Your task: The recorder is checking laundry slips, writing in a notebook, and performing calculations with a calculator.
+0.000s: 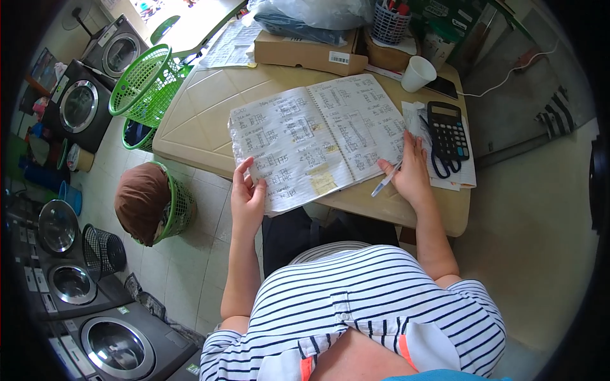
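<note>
An open spiral notebook [329, 119] with handwritten pages lies in front of me, its lower left corner reaching past the table's front edge. My left hand [249, 202] grips that left side, thumb on top of the page and fingers at the edge. At the lower right edge of the notebook, my right hand [412, 174] holds a clear pen [383, 183] under its thumb, tip pointing down toward the table edge. Its fingers rest along the page's border. Just right of this hand, a black calculator [447, 131] with a strap lies on loose papers [464, 166].
On the beige plastic table [195, 119], a cardboard box [305, 52], white cup [418, 74], phone [442, 87] with a cable and pen basket [391, 24] stand behind the notebook. Green laundry baskets [143, 88] and a brown-covered basket [183, 212] are left, near front-loading washing machines [116, 343].
</note>
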`<act>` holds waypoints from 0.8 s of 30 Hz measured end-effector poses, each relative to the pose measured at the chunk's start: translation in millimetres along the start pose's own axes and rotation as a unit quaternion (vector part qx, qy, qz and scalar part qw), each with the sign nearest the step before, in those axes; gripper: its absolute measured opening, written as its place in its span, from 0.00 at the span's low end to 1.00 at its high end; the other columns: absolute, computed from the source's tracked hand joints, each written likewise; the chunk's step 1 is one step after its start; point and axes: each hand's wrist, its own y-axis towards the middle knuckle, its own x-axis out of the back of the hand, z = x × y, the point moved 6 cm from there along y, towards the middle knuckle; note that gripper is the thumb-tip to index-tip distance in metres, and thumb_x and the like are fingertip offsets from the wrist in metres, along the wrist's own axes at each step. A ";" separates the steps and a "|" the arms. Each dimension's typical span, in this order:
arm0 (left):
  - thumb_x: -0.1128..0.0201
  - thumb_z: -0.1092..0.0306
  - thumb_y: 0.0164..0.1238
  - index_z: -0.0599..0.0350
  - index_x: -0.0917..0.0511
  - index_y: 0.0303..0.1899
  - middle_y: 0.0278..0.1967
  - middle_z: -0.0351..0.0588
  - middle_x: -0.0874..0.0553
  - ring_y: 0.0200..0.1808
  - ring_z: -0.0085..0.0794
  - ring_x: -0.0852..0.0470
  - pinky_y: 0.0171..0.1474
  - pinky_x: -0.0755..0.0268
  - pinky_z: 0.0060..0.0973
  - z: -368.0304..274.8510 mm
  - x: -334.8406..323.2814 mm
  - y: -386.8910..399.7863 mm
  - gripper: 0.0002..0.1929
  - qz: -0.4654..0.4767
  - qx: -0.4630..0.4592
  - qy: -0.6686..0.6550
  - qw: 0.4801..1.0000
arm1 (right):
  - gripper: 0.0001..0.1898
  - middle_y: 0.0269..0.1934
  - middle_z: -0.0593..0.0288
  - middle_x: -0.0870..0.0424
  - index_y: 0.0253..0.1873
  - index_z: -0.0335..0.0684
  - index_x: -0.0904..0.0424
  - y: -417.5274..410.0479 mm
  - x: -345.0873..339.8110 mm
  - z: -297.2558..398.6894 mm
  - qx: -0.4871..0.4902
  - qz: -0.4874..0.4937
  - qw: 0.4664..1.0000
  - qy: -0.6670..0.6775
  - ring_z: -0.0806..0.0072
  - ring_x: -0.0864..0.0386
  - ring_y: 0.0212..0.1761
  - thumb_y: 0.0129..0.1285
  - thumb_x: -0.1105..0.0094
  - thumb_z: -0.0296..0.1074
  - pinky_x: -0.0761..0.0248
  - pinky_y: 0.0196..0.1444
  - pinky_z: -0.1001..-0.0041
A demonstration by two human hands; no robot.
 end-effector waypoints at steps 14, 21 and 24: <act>0.44 0.62 0.85 0.64 0.23 0.64 0.51 0.42 0.16 0.50 0.20 0.22 0.57 0.30 0.21 10.4 10.6 7.6 0.18 -0.024 -0.040 -0.017 0.999 | 0.32 0.68 0.48 0.20 0.79 0.36 0.36 -28.2 -16.5 78.3 0.207 0.112 0.869 0.435 0.65 0.20 0.69 0.71 0.40 0.21 0.31 0.70 0.71; 0.49 0.49 0.86 0.69 0.20 0.56 0.48 0.45 0.11 0.49 0.21 0.18 0.54 0.25 0.22 15.6 7.7 3.1 0.26 0.012 -0.017 -0.025 0.999 | 0.25 0.57 0.48 0.12 0.70 0.34 0.24 -27.6 -10.5 85.3 0.174 0.169 0.881 0.406 0.67 0.14 0.59 0.70 0.32 0.29 0.23 0.61 0.70; 0.45 0.52 0.85 0.69 0.19 0.55 0.47 0.44 0.11 0.49 0.20 0.18 0.54 0.26 0.21 11.8 5.5 2.0 0.23 0.005 -0.010 -0.036 0.999 | 0.30 0.61 0.42 0.15 0.71 0.32 0.26 -14.9 -9.5 59.3 0.174 0.088 0.921 0.336 0.51 0.18 0.63 0.67 0.29 0.35 0.25 0.65 0.60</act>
